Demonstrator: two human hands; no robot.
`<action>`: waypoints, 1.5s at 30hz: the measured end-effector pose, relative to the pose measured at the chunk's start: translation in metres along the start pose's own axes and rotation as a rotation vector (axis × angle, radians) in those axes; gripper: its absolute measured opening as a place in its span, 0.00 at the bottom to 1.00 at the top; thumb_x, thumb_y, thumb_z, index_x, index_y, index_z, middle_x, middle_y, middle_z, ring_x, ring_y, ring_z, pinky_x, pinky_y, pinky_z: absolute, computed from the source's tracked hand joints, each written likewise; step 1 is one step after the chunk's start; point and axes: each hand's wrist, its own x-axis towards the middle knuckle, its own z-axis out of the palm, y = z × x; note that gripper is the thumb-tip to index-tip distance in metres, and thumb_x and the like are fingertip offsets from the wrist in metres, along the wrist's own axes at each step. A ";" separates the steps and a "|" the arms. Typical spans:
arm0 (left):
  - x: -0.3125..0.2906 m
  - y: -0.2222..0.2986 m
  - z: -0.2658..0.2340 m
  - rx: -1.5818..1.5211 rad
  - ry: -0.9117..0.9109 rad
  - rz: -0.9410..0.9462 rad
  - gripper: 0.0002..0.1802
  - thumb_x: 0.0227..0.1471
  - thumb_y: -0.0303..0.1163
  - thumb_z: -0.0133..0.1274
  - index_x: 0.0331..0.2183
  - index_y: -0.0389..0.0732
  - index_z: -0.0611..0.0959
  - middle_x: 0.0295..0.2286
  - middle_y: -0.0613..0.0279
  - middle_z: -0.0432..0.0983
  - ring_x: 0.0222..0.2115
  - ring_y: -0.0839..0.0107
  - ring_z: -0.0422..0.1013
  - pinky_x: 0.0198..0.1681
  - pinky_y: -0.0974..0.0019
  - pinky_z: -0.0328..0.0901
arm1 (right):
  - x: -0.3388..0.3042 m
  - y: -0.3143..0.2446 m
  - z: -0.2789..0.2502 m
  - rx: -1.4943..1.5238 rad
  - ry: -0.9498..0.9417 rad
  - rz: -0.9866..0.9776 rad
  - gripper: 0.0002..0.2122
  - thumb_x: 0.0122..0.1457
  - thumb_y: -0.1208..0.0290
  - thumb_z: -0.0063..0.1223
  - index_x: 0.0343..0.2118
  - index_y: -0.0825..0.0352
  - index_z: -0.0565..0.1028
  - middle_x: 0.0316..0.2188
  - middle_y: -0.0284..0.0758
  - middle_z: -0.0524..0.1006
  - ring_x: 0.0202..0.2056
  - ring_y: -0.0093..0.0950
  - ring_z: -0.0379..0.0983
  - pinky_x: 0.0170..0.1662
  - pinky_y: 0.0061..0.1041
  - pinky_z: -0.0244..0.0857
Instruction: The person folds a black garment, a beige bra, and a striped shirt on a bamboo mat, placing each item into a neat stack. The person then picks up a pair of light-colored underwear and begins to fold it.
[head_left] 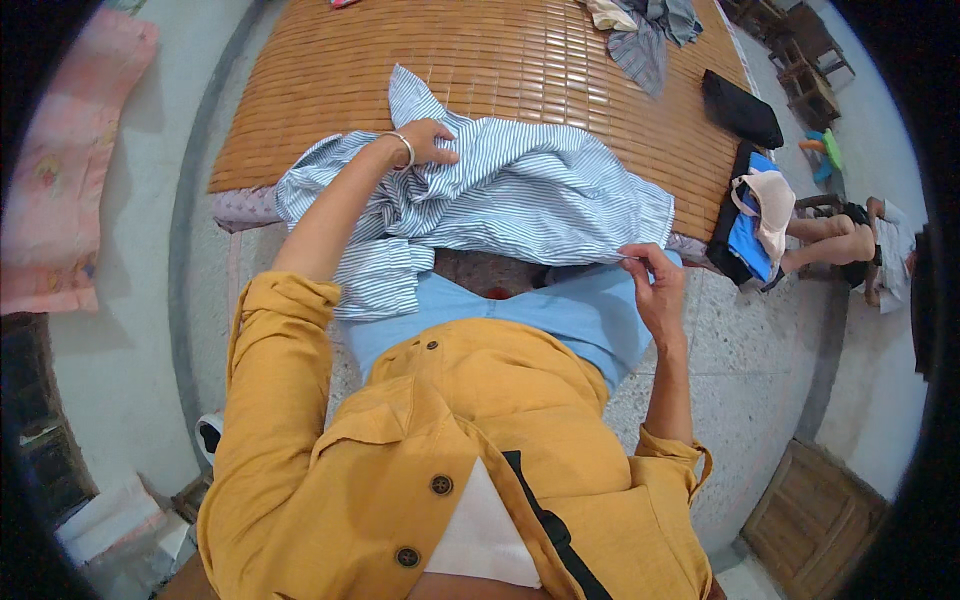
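While a seated person in a yellow shirt (pixel 500 375) and light-blue trousers (pixel 605 315) looks down, a blue-and-white striped shirt (pixel 540 185) lies rumpled at 12 o'clock, along the near edge of a brown slatted mat (pixel 520 60). The left hand (pixel 428 143), with a bangle (pixel 404 150) at the wrist, rests on it between 11 and 12 o'clock, fingers loosely curled over the cloth; whether they grip a fold, I cannot tell. At 3 o'clock the right hand (pixel 657 290) has thumb and forefinger closed in a pinch on the shirt's lower edge. A black pouch (pixel 742 108) lies at 2 o'clock; more clothes (pixel 645 50) lie at 1 o'clock.
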 end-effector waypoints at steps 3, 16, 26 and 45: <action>-0.013 -0.010 -0.005 -0.002 0.094 0.141 0.30 0.41 0.44 0.61 0.44 0.36 0.75 0.37 0.53 0.75 0.39 0.61 0.71 0.42 0.63 0.66 | 0.004 -0.003 0.002 -0.018 -0.019 -0.002 0.06 0.50 0.84 0.51 0.31 0.69 0.74 0.25 0.35 0.76 0.26 0.22 0.72 0.32 0.18 0.65; -0.060 0.020 -0.083 -0.735 0.015 0.099 0.10 0.49 0.34 0.57 0.32 0.40 0.77 0.20 0.76 0.65 0.18 0.87 0.60 0.18 0.81 0.55 | 0.007 -0.003 0.001 -0.025 0.031 -0.042 0.06 0.50 0.83 0.50 0.31 0.69 0.74 0.25 0.35 0.76 0.27 0.23 0.73 0.32 0.19 0.65; -0.066 0.083 -0.093 -0.648 0.097 0.299 0.10 0.50 0.33 0.55 0.33 0.38 0.77 0.20 0.72 0.68 0.16 0.86 0.61 0.17 0.80 0.56 | 0.033 -0.037 0.007 -0.164 0.080 -0.362 0.06 0.48 0.83 0.52 0.30 0.68 0.73 0.26 0.38 0.74 0.28 0.33 0.72 0.31 0.26 0.66; -0.083 0.196 -0.057 -0.418 0.140 0.664 0.20 0.45 0.18 0.49 0.43 0.41 0.69 0.21 0.62 0.73 0.22 0.73 0.71 0.27 0.71 0.64 | 0.051 -0.102 0.027 0.052 0.208 -0.451 0.07 0.44 0.83 0.57 0.28 0.67 0.73 0.28 0.35 0.73 0.28 0.27 0.70 0.27 0.21 0.66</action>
